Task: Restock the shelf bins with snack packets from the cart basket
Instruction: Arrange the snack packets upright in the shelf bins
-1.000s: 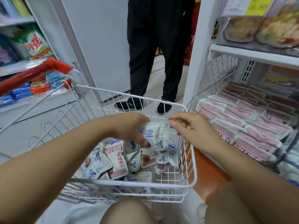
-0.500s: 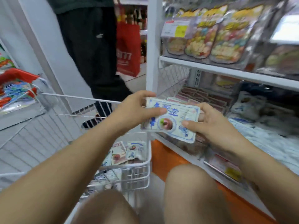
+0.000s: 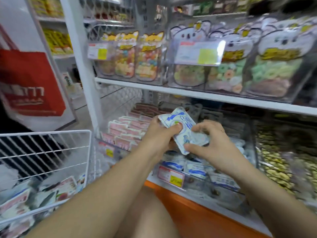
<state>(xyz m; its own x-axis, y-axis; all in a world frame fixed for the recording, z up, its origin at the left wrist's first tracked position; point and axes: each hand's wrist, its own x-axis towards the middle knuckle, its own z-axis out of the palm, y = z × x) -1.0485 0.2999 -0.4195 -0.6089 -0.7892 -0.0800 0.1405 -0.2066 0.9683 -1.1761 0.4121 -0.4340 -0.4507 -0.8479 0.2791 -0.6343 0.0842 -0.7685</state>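
Observation:
Both hands hold a small stack of white-and-blue snack packets (image 3: 184, 130) above the lower shelf. My left hand (image 3: 160, 134) grips the stack's left side with the thumb pressed on top. My right hand (image 3: 211, 143) pinches its right and lower edge. Directly below, a clear bin (image 3: 228, 186) holds matching white-and-blue packets. The white wire cart basket (image 3: 51, 148) stands at the lower left with more packets (image 3: 56, 191) lying in it.
A bin of pink packets (image 3: 127, 131) sits left of the blue one. A bin of gold-wrapped sweets (image 3: 283, 162) lies to the right. The shelf above (image 3: 205, 97) carries animal-shaped candy bags. A red bag (image 3: 29, 86) hangs at the left. My knees are below.
Both hands carried the packets from over the cart basket to the right, up to the lower shelf above the blue-packet bin. The view swung right and the standing person left the frame.

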